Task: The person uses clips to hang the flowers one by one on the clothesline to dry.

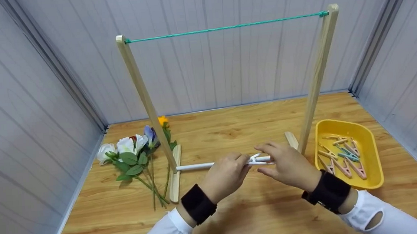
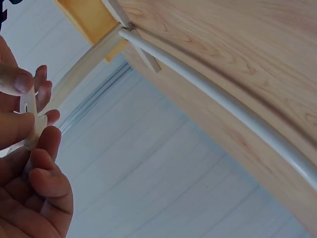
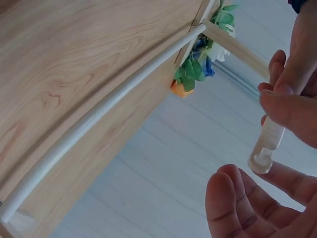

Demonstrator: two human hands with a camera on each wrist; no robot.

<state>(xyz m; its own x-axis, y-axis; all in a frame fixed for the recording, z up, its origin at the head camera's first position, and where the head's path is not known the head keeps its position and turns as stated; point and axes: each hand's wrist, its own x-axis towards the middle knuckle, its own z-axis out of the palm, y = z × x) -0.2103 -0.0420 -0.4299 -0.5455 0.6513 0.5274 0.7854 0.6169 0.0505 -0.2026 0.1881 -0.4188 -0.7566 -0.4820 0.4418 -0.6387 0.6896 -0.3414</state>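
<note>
A white clothespin (image 1: 257, 159) is held above the table in front of the low white rod (image 1: 194, 166). My left hand (image 1: 228, 175) pinches it between thumb and fingers; in the right wrist view the end of the clothespin (image 3: 269, 141) sticks out from that grip. My right hand (image 1: 288, 164) is at its other end, thumb and forefinger spread apart around it. One right fingertip lies against or just behind the clothespin tip; exact contact is unclear. Overhead, a green string (image 1: 224, 28) stretches between two wooden posts.
The left wooden post (image 1: 147, 99) and right post (image 1: 318, 75) stand on wooden feet. Artificial flowers (image 1: 131, 144) in white, purple and orange lie at the left. At the right a yellow tray (image 1: 374, 156) contains several pastel clothespins (image 1: 347, 152). Pale panel walls (image 1: 227, 74) surround the table.
</note>
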